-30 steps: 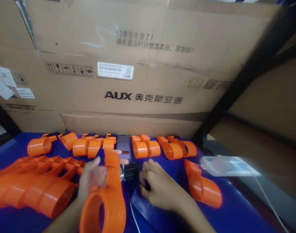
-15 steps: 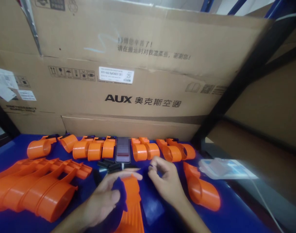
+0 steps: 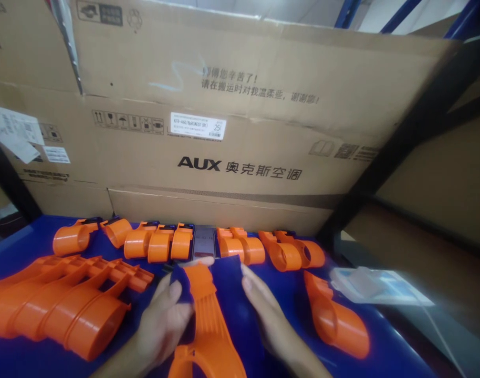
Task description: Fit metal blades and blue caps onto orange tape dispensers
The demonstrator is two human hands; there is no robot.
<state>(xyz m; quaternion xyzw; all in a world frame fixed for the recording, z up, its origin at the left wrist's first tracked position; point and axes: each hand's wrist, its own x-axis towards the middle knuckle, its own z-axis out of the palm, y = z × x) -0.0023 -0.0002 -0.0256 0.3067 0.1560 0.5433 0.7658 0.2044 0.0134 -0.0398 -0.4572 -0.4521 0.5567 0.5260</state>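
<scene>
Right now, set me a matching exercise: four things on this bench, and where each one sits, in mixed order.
Things: 1 ribbed orange part; 2 phone; 3 nested orange stack; 4 clear packet.
Places: A far right of the table; B between left hand and right hand; C left side of the table; D back row, by the cardboard box.
Pairs: 1-B, 2-D, 3-C, 4-A.

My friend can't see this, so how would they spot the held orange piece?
Under the big AUX cardboard box is a blue table. Nearest the viewer, the ribbed orange piece lies between the left hand and right hand. Unlike the row behind and the stack beside it, it alone is held.
</scene>
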